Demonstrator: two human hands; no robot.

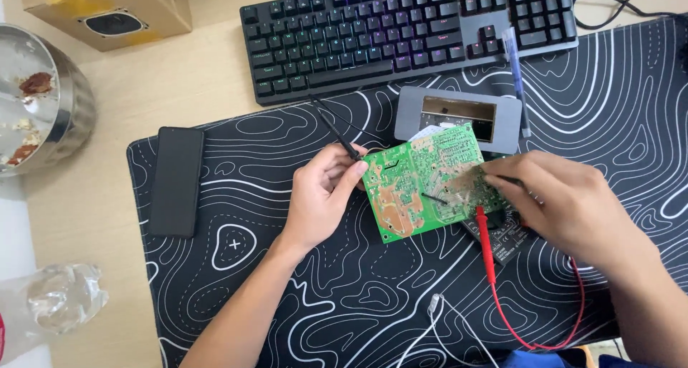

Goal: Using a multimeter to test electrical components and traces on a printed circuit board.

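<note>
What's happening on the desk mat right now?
A person holds a green circuit board over the patterned mat. The left hand steadies the board's left edge and grips a black probe. The right hand touches another black probe to the solder side. A red probe lies beside the board. A keyboard sits behind.

My head camera looks almost straight down, close over my hands (326, 196) at the mat (301, 303), probably slightly tilted.
</note>
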